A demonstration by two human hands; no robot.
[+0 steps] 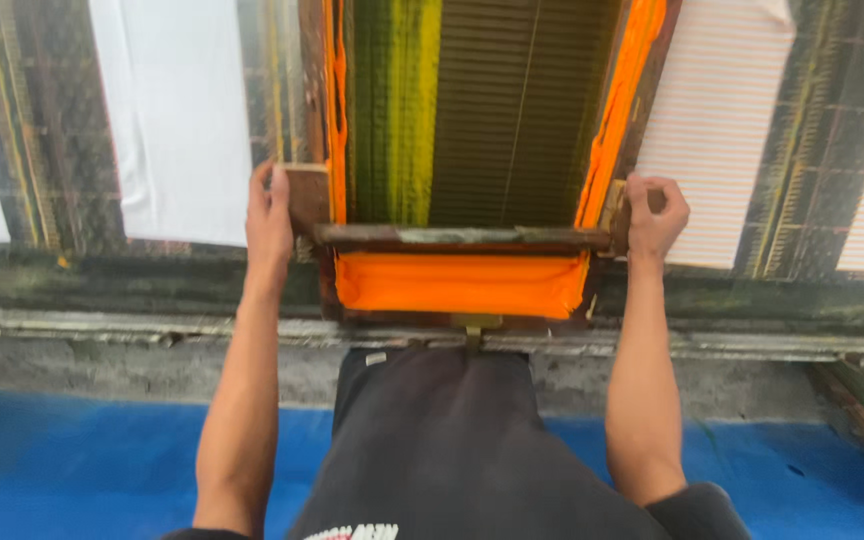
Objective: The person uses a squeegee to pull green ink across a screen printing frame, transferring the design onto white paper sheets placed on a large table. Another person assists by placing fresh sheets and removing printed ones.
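Note:
A wooden printing screen frame (pixel 457 237) with bright orange tape along its sides lies on a long printing table. Its mesh (pixel 472 110) shows fine stripes with a yellow-green ink band on the left. My left hand (pixel 270 215) grips the frame's near left corner. My right hand (pixel 654 215) is closed around the near right corner. An orange taped panel (pixel 457 283) faces me at the frame's near end.
White cloth pieces (pixel 177 110) lie on the table to the left, and a finely striped printed piece (pixel 717 110) to the right. The table's worn metal rail (pixel 102 328) runs across in front of me. Blue floor (pixel 72 460) lies below.

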